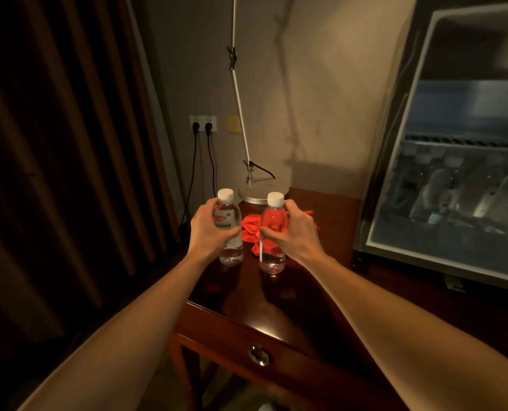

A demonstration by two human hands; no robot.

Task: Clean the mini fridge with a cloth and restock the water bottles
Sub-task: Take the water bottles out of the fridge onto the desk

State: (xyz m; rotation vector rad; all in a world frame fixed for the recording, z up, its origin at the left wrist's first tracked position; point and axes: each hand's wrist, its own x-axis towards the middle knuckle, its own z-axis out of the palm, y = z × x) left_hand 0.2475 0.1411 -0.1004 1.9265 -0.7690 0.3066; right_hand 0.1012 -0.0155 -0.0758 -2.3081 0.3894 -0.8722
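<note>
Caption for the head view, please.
Left hand and right hand each grip a water bottle on the wooden desk, red cloth behind, mini fridge at right.

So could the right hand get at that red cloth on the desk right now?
Probably not straight away: the right hand grips a water bottle, which stands in front of the red cloth. The cloth lies close behind, uncovered, so letting go would likely free the way.

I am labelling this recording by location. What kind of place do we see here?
Probably a hotel room. A glass-door mini fridge stands on a dark wooden desk, next to a desk lamp and heavy curtains. Each hand holds a small water bottle.
</note>
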